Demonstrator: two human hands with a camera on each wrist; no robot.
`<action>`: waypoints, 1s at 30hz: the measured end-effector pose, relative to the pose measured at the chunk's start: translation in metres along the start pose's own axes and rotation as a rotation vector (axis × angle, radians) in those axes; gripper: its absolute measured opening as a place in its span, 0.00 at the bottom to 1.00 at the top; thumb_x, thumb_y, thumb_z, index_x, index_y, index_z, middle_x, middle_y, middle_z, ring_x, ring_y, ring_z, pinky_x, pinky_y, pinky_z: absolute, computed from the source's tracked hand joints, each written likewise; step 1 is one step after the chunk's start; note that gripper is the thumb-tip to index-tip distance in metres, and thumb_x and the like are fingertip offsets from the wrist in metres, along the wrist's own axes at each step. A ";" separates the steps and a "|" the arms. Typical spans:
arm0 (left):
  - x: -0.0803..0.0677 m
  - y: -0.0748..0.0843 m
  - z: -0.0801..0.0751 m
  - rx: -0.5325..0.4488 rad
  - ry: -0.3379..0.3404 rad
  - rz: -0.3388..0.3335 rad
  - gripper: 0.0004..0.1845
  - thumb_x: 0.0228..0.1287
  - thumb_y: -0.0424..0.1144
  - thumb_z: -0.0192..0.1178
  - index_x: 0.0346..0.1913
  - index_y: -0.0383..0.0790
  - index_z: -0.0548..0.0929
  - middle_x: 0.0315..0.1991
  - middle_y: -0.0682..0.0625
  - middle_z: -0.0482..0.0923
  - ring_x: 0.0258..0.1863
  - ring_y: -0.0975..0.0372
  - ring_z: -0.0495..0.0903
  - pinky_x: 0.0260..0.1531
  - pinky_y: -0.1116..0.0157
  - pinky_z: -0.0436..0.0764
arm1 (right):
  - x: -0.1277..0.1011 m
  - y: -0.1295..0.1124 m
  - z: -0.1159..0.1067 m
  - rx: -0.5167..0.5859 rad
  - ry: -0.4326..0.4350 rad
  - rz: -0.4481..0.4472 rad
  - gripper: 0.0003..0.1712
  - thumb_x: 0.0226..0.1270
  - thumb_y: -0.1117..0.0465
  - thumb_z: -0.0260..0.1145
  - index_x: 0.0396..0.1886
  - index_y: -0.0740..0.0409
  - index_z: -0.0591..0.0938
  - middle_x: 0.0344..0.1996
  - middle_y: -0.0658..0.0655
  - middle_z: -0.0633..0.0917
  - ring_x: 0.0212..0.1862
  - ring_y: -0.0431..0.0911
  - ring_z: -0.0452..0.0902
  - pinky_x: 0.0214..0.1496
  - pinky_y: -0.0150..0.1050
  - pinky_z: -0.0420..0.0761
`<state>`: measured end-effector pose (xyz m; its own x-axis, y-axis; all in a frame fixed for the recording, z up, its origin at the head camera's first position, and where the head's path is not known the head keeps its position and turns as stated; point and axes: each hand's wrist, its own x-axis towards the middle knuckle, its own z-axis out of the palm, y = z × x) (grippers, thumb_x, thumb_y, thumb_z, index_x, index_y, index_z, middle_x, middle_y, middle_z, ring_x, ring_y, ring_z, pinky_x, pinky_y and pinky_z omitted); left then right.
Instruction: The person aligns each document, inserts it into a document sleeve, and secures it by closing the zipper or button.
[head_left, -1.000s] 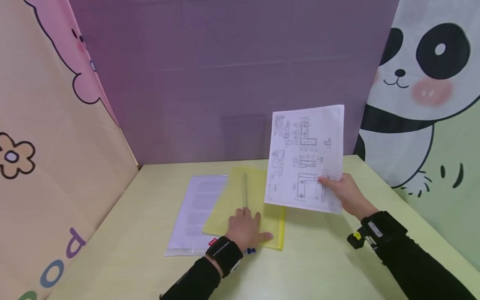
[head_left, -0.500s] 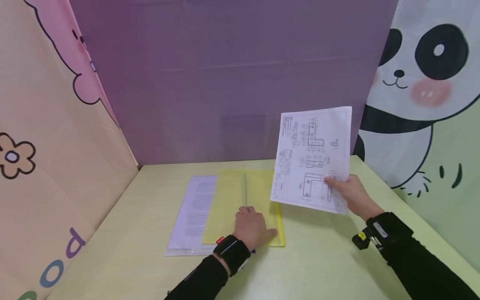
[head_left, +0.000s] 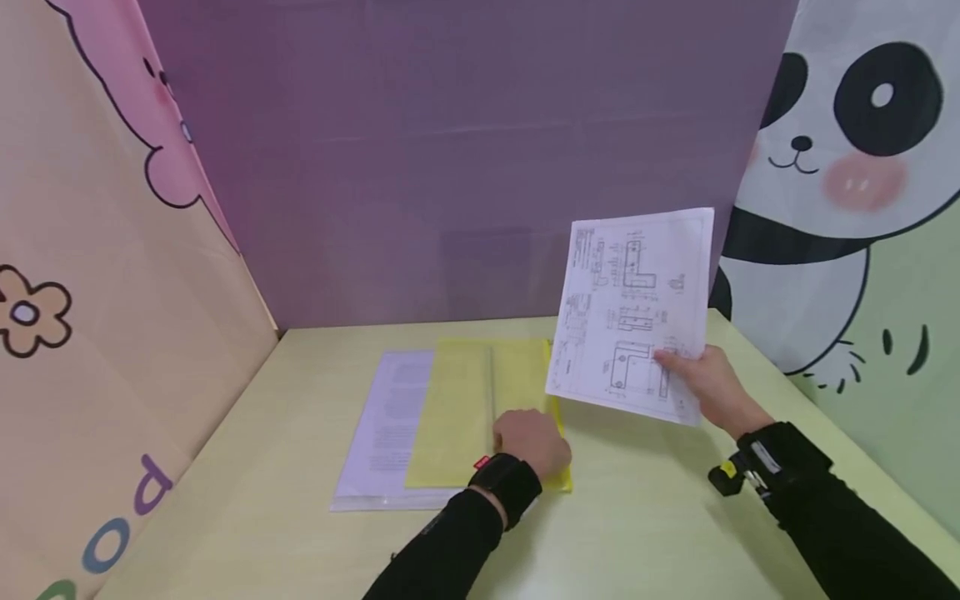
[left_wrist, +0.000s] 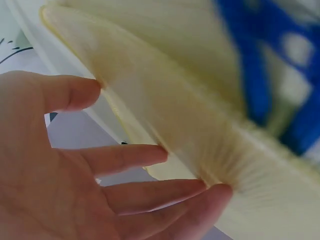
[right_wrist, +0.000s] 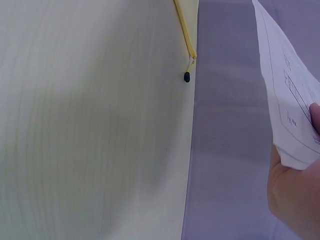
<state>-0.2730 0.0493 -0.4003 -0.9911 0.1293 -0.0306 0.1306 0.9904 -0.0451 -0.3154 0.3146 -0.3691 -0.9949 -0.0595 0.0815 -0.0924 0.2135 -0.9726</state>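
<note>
Left hand (head_left: 534,443) hides the yellow folder (head_left: 480,408) corner, perhaps lifting it.

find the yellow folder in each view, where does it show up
Head: the yellow folder lies flat on the table, centre, under the left hand.
Left wrist: its pale yellow edge runs across the frame, blurred, at the fingertips.
Right wrist: only a thin yellow edge with a dark zip pull at the top.
Shared landmark: the pale table, seen in the head and right wrist views.
</note>
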 end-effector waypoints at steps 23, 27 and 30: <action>0.012 0.032 0.015 0.006 0.017 -0.191 0.26 0.63 0.56 0.62 0.56 0.40 0.87 0.55 0.35 0.83 0.55 0.38 0.81 0.35 0.42 0.85 | -0.004 0.013 -0.009 -0.066 0.055 0.014 0.36 0.77 0.50 0.63 0.76 0.61 0.65 0.50 0.47 0.88 0.43 0.40 0.87 0.44 0.44 0.87; 0.011 0.031 0.014 -0.045 0.035 -0.192 0.30 0.67 0.52 0.63 0.71 0.52 0.75 0.54 0.37 0.84 0.55 0.34 0.80 0.35 0.38 0.84 | -0.005 0.013 -0.011 -0.097 0.073 0.034 0.35 0.78 0.51 0.61 0.76 0.64 0.65 0.54 0.56 0.87 0.42 0.41 0.87 0.44 0.45 0.87; 0.013 0.031 0.014 -0.085 0.036 -0.200 0.24 0.72 0.46 0.59 0.69 0.52 0.78 0.54 0.37 0.84 0.54 0.33 0.79 0.36 0.38 0.83 | -0.005 0.014 -0.013 -0.113 0.080 0.046 0.35 0.78 0.52 0.61 0.75 0.66 0.65 0.53 0.58 0.87 0.42 0.41 0.87 0.44 0.44 0.87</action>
<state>-0.2819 0.0808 -0.4160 -0.9975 -0.0703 0.0057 -0.0700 0.9968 0.0380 -0.3121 0.3308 -0.3804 -0.9978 0.0298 0.0584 -0.0457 0.3230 -0.9453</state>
